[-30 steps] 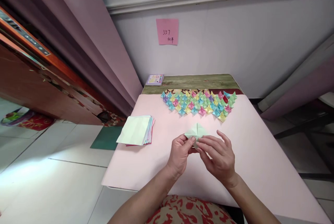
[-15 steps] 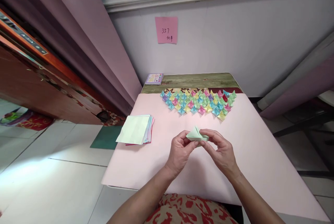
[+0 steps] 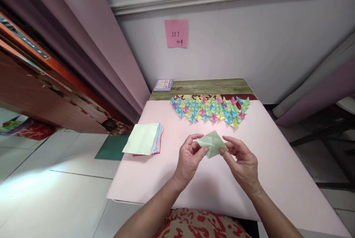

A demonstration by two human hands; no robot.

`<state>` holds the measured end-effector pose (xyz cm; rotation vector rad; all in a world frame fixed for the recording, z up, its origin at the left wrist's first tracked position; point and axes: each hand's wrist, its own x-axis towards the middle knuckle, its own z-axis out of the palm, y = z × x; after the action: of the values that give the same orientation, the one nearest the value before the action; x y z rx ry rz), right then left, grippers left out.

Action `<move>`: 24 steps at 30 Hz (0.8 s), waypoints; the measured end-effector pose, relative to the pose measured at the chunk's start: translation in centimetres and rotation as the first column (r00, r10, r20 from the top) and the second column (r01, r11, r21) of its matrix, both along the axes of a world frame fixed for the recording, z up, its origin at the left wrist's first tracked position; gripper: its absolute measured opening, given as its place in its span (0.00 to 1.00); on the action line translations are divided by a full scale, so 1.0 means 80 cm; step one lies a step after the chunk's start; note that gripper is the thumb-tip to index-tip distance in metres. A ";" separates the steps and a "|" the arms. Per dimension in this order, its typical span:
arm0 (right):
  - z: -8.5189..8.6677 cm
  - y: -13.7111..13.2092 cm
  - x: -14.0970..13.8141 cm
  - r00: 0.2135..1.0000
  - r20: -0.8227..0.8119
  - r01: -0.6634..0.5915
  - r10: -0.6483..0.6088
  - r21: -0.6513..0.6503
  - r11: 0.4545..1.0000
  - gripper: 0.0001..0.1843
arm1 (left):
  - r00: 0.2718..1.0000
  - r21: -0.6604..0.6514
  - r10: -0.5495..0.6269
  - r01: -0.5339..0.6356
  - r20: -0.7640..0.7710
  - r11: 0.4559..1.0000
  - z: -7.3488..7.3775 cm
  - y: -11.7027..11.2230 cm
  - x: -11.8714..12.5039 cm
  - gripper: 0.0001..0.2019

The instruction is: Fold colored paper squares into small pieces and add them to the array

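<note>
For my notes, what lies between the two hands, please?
In the head view, a folded green paper is there, held by the left hand and the right hand.

Pale wall (image 3: 235, 45) far, mauve curtain (image 3: 111, 38) left, reddish-brown door (image 3: 55, 93) beside it. White tile floor (image 3: 69, 201), bright glare (image 3: 16, 184) left. Pink-covered table (image 3: 277, 182) center.

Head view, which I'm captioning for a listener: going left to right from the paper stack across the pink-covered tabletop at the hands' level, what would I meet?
Stack of paper sheets → left hand → folded green paper → right hand.
</note>
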<state>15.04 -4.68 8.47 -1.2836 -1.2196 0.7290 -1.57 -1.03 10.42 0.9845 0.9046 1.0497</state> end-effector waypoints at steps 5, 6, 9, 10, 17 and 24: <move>0.010 0.004 0.006 0.995 0.026 -0.094 0.093 0.040 0.995 0.14 | 0.988 0.200 0.025 0.005 -0.150 0.980 0.013 0.003 -0.007 0.28; 0.011 0.005 0.007 0.993 0.048 -0.112 0.109 0.054 0.992 0.10 | 0.985 0.227 0.016 0.023 -0.171 0.974 0.015 0.002 -0.008 0.26; 0.016 0.008 0.009 0.983 0.118 -0.152 0.143 0.070 0.986 0.08 | 0.966 0.277 -0.024 0.097 -0.257 0.956 0.019 0.001 -0.012 0.16; 0.017 0.009 0.010 0.980 0.132 -0.158 0.148 0.069 0.985 0.08 | 0.958 0.285 -0.025 0.110 -0.287 0.952 0.020 0.001 -0.012 0.14; 0.023 0.005 0.010 0.960 0.263 -0.118 0.100 0.054 0.991 0.17 | 0.938 0.294 0.017 0.090 -0.345 0.952 0.018 0.002 -0.011 0.14; 0.028 0.003 0.008 0.941 0.339 -0.063 0.013 0.135 0.989 0.06 | 0.909 0.474 0.164 0.041 -0.383 0.879 0.023 0.004 -0.008 0.04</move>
<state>15.67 -4.43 10.69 -1.3007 -1.5484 0.4470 -2.24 -0.71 12.22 1.6478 1.0498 1.1680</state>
